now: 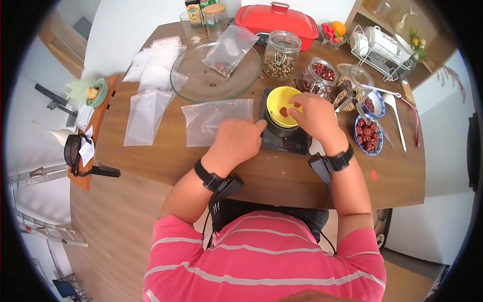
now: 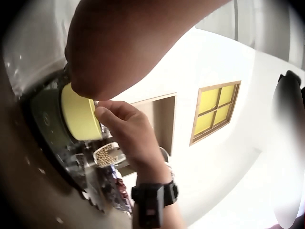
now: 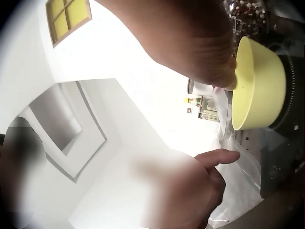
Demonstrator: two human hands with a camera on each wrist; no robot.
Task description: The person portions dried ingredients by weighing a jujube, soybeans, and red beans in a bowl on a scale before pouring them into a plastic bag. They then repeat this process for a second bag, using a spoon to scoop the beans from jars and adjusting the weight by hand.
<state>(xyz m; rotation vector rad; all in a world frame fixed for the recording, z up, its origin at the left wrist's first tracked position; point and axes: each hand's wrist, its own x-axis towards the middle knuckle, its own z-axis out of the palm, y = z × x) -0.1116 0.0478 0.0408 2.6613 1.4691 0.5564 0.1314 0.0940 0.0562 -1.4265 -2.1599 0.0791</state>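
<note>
A yellow bowl [image 1: 276, 96] rests on a black digital kitchen scale [image 1: 270, 143]. Inside the bowl lies a small reddish-brown piece [image 1: 283, 112]. My right hand [image 1: 317, 115] reaches over the bowl's right rim, thumb and forefinger apart beside that piece. In the left wrist view, the fingers of the right hand [image 2: 131, 131] are at the yellow rim. On the other side, my left hand [image 1: 235, 143] is held at the scale's left edge. One of its fingers points toward the bowl while the others are curled, as the right wrist view shows.
Clear zip bags [image 1: 214, 123] and a glass plate [image 1: 183, 93] lie to the left. Behind and right stand filled jars [image 1: 280, 63], a bowl of red dates [image 1: 369, 135] and a white spoon [image 1: 397, 121]. A red electric cooker [image 1: 276, 22] is at the back.
</note>
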